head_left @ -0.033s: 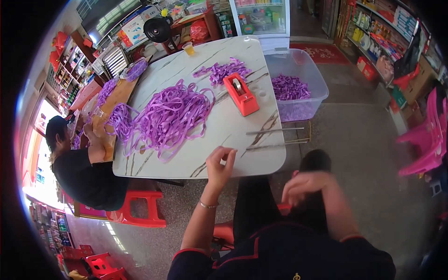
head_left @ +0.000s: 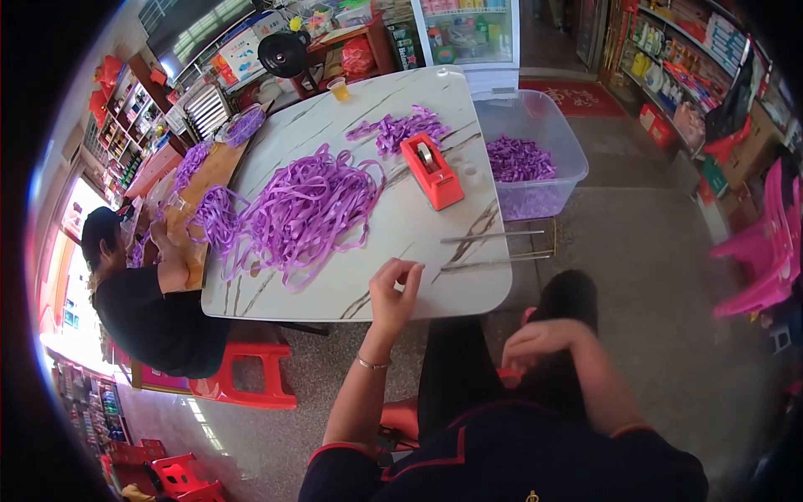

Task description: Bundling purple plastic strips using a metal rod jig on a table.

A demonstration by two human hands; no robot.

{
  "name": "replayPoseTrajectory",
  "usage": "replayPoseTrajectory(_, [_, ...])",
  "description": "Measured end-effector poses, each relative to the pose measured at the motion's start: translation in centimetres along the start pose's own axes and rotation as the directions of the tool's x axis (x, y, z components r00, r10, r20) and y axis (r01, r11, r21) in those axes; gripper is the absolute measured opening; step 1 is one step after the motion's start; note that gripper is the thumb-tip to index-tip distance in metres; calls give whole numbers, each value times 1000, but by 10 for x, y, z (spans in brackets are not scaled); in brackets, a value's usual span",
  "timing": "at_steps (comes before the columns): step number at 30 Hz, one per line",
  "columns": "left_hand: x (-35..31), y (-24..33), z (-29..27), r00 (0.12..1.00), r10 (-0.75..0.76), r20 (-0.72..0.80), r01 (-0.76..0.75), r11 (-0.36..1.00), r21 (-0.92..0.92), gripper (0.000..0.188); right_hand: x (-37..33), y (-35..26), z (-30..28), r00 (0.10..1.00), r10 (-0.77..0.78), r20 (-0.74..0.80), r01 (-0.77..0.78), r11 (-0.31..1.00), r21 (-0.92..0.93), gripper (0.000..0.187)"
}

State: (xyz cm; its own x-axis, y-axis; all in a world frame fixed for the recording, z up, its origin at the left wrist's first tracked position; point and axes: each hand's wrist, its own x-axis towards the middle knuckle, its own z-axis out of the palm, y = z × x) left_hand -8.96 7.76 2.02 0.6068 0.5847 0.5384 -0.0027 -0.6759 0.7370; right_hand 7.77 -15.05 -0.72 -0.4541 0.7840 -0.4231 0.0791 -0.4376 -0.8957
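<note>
Clear bin (head_left: 565, 142) beside marbled table (head_left: 468, 293): purple ribbon pieces (head_left: 519, 159) inside. Cup (head_left: 338, 89) near far edge: amber liquid. Purple ribbon heap (head_left: 305, 209) on table, left of red tape dispenser (head_left: 433, 173). Left hand (head_left: 391, 294) at near edge, fingers curled narrow; cannot tell if gripping anything. Right hand (head_left: 535, 341) near right knee (head_left: 570, 297), loosely bent, palm hidden. Metal rods (head_left: 489, 237) overhang right edge. Grey floor (head_left: 652, 326) runs rightward.

floor (head_left: 669, 259): gray | back: 1 glass-door fridge (head_left: 468, 38), red mat (head_left: 590, 97) | right: stocked shelves (head_left: 679, 63), pink chairs (head_left: 782, 230) | left: bright daylight (head_left: 77, 341)
</note>
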Motion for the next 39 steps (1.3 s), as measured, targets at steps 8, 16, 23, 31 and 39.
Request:
replayPoseTrajectory(8, [0, -30, 12, 949, -305, 76, 313, 937, -154, 14, 111, 231, -63, 654, 116, -747, -669, 549, -501, 21])
replayPoseTrajectory(16, [6, -20, 15, 945, -294, 141, 310, 943, -117, 14, 211, 385, -32, 662, -168, -730, -642, 377, -668, 31])
replayPoseTrajectory(23, [7, -23, 17, 952, -262, 158, 276, 958, -76, 14, 202, 309, -17, 832, 5, -554, -479, 508, -716, 35])
replayPoseTrajectory(31, [-1, -34, 12, 939, -308, 152, 322, 943, -78, 15, 188, 248, -2, 638, -55, -768, -441, 792, -423, 33])
replayPoseTrajectory(39, [9, -20, 17, 941, -283, 186, 309, 943, -126, 15, 210, 372, -35, 561, -163, -812, -308, 869, -388, 31])
